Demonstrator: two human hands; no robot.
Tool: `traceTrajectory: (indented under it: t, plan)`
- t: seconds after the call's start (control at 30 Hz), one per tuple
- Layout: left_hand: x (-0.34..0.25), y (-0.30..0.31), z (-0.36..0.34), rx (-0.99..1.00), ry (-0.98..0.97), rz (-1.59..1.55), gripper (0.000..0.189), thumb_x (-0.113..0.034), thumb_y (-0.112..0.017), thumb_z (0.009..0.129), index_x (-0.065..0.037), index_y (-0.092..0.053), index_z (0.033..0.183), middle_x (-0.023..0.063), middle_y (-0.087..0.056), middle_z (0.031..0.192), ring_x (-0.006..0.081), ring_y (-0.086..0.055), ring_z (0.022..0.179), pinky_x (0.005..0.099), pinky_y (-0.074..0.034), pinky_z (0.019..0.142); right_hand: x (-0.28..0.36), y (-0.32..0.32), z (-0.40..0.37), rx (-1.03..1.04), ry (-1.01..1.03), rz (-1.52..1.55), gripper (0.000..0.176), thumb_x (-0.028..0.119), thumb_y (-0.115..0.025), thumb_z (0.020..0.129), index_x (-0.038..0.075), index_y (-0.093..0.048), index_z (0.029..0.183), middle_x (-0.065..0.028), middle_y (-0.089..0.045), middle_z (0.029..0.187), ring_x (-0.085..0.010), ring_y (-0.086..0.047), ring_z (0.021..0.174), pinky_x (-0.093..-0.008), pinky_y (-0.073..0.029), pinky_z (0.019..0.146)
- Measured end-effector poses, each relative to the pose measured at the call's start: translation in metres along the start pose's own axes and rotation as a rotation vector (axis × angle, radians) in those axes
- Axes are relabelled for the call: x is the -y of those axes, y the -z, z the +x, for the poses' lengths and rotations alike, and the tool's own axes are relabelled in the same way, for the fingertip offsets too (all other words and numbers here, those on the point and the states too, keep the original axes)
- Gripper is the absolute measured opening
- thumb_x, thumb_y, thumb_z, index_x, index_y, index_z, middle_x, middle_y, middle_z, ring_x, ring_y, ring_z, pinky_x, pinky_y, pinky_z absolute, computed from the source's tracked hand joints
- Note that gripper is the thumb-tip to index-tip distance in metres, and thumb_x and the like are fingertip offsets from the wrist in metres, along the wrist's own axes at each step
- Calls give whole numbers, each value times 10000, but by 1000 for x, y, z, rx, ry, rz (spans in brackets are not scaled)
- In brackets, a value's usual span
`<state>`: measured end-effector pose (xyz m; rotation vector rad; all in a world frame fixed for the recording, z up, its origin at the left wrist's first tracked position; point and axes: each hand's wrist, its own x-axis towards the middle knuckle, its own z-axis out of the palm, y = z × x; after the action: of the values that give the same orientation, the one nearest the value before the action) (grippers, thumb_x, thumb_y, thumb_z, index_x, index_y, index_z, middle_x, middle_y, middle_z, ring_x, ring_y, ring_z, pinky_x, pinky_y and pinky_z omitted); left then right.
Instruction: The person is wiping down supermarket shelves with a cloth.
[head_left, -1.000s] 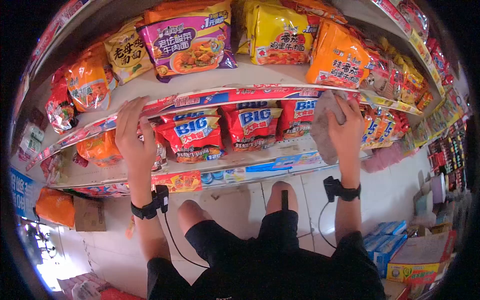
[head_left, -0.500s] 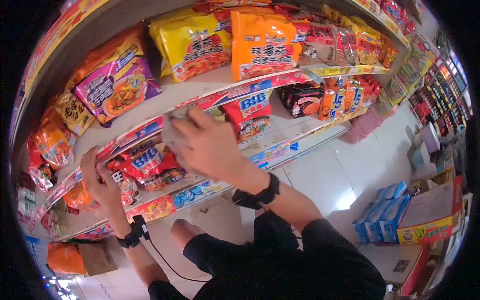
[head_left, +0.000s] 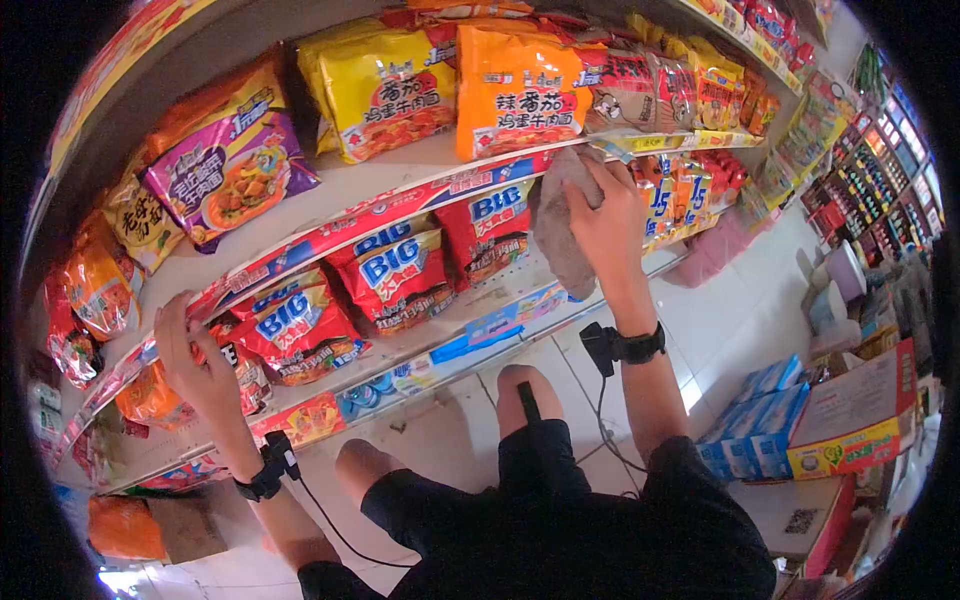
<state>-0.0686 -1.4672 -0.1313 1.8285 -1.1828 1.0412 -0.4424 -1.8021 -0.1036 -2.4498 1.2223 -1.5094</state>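
My right hand (head_left: pixel 605 220) is closed round a grey cloth (head_left: pixel 565 225), pressed against the front edge of the upper shelf (head_left: pixel 400 200). The cloth hangs below that edge. Over at the left, my left hand (head_left: pixel 195 360) rests by the same shelf edge, fingers apart and holding nothing. Below the edge, between the hands, stand red BIG noodle packets (head_left: pixel 395 265). Above it lie a purple packet (head_left: pixel 235 180), a yellow packet (head_left: pixel 385 95) and an orange packet (head_left: pixel 522 95).
The lower shelf edge (head_left: pixel 450 350) runs beneath the BIG packets. Blue boxes (head_left: pixel 755 425) and an open carton (head_left: pixel 850 410) stand on the tiled floor at right. An orange bag (head_left: pixel 125 527) and a brown box (head_left: pixel 188 525) sit at lower left.
My right hand has moved right along the shelf edge with the cloth, uncovering the middle BIG packets. My left hand has stayed nearly in place.
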Motion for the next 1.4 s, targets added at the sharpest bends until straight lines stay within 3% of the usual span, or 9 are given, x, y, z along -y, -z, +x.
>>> traceTrajectory:
  t: [0.13, 0.23, 0.57, 0.77, 0.97, 1.17, 1.3, 1.33, 1.4]
  plan:
    - [-17, 1, 6, 4, -24, -32, 319, -16, -501, 999, 42, -661, 1268, 182, -695, 1284, 399, -622, 1255, 533, -421, 1171, 20, -7, -2, -53, -64, -148, 383, 178, -749, 856, 26, -752, 1208, -206, -705, 1195, -426, -709, 1027, -492, -577, 881]
    - [-7, 5, 2, -11, -4, -38, 345, 6, -504, 950, 56, -654, 1257, 185, -696, 1273, 389, -630, 1247, 546, -416, 1177, 45, -18, -11, -105, 37, -23, 404, 161, -750, 848, -10, -747, 1214, -227, -699, 1107, -440, -684, 998, -477, -540, 891]
    - [-9, 11, 8, 69, 45, -91, 422, -40, -525, 854, 60, -670, 1237, 231, -686, 1269, 429, -613, 1275, 575, -381, 1195, 228, -74, -84, 233, 173, 419, 504, 143, -832, 757, 70, -734, 1246, -176, -635, 1078, -402, -672, 950, -464, -556, 800]
    - [-10, 11, 0, 36, 52, -38, 457, 13, -540, 783, 49, -680, 1217, 231, -685, 1258, 433, -618, 1247, 552, -398, 1188, 203, -68, -74, 202, 279, 316, 529, 194, -818, 758, 53, -710, 1255, -186, -627, 1095, -384, -681, 914, -477, -565, 756]
    - [-20, 13, 13, 5, 44, -101, 451, 44, -543, 770, 46, -687, 1197, 220, -703, 1206, 421, -630, 1218, 549, -422, 1175, 137, -57, -48, 108, 198, 396, 432, 66, -815, 748, 25, -747, 1173, -184, -641, 1006, -393, -667, 886, -437, -554, 777]
    - [-28, 14, 19, 23, 75, -74, 467, 58, -540, 752, 51, -689, 1195, 213, -706, 1215, 415, -635, 1219, 542, -419, 1181, 132, -60, -47, 117, 189, 435, 444, 27, -791, 759, -20, -726, 1195, -173, -576, 946, -368, -618, 853, -423, -520, 772]
    - [-26, 15, 16, 21, 77, -87, 472, 58, -537, 746, 59, -690, 1193, 210, -705, 1234, 406, -638, 1225, 536, -418, 1184, 133, -65, -55, 122, 107, 470, 463, -15, -754, 791, -21, -718, 1252, -191, -667, 1084, -352, -671, 996, -408, -531, 912]
    - [-26, 18, 17, 45, 72, -83, 473, 70, -534, 759, 50, -696, 1202, 206, -707, 1240, 399, -641, 1233, 535, -416, 1187, 130, -68, -55, 108, 115, 489, 465, 9, -788, 754, -13, -730, 1214, -152, -592, 977, -322, -621, 881, -405, -518, 814]
    - [-20, 28, 21, 101, 81, -85, 479, 84, -530, 767, 39, -701, 1212, 200, -711, 1240, 394, -640, 1243, 531, -415, 1188, 127, -70, -54, 97, 147, 473, 461, 9, -786, 760, -12, -731, 1217, -153, -595, 981, -320, -621, 882, -402, -517, 818]
